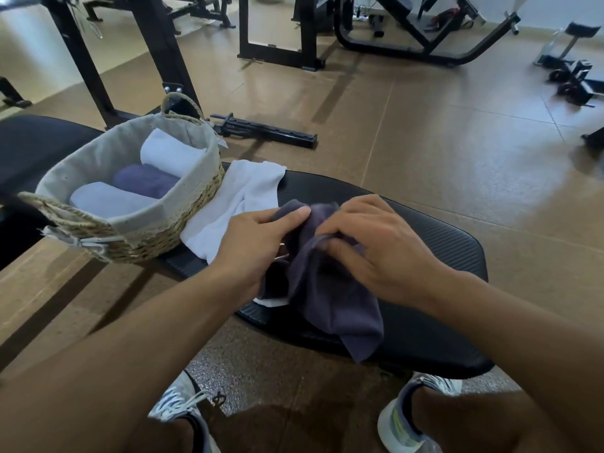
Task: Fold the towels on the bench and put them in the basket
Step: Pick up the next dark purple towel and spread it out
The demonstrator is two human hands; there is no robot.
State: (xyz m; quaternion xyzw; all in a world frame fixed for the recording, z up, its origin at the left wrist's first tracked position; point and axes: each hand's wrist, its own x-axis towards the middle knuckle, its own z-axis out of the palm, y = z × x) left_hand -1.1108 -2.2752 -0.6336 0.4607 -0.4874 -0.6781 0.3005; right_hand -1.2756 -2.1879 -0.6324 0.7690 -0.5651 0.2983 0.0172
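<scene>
A dark purple towel [336, 299] lies crumpled on the black padded bench [434, 266]. My left hand [258, 243] pinches its upper edge, and my right hand [376, 246] grips the cloth just beside it. A white towel [235, 197] lies spread on the bench to the left, partly under the purple one. The woven basket [183, 220] with a grey cloth lining stands at the bench's left end. Inside it sit a white rolled towel [170, 155], a purple one [143, 183] and a pale one [108, 199].
Black gym machine frames [157, 53] stand behind the basket and across the tan floor. A black bar piece [268, 130] lies on the floor past the bench. My two sneakers [402, 420] are on the floor below the bench's near edge.
</scene>
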